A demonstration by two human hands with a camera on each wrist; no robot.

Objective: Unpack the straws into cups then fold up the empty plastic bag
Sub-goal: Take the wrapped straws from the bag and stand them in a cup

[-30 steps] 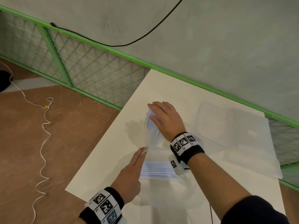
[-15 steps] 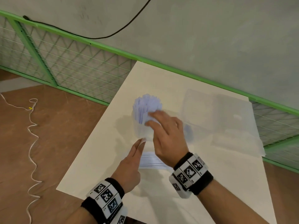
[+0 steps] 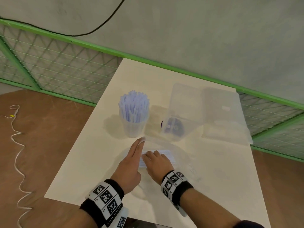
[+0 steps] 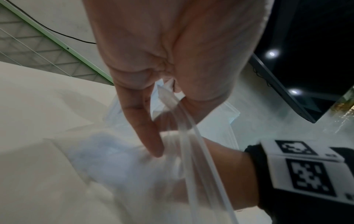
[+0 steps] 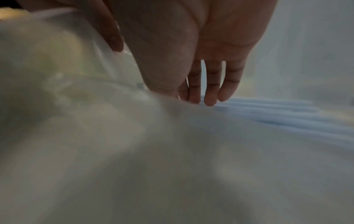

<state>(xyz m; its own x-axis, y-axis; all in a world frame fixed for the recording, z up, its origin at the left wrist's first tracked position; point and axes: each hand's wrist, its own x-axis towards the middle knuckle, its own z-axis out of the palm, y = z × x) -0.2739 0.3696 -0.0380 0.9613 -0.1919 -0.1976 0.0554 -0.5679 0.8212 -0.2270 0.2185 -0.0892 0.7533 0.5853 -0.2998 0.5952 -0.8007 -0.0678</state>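
A clear cup (image 3: 133, 128) stands upright on the white table (image 3: 222, 178), packed with lilac straws (image 3: 134, 106). In front of it lies the clear plastic bag (image 3: 182, 160) with several loose straws (image 3: 164, 153) inside. My left hand (image 3: 131, 162) pinches the bag's mouth edge (image 4: 188, 136) between thumb and fingers (image 4: 145, 128) and lifts it. My right hand (image 3: 156, 163) reaches inside the bag, its straight fingers (image 5: 210, 84) touching the ends of the loose straws (image 5: 277, 112) without gripping any.
A clear container (image 3: 176, 125) with a purple label lies on its side right of the cup. Clear plastic sheets (image 3: 222, 112) cover the table's back right corner. A green mesh fence (image 3: 65, 69) runs behind, and a white cord (image 3: 16, 145) lies on the floor at left.
My right hand left the straws in the cup and came back down into the bag, onto the loose straws. My left hand kept hold of the bag's mouth.
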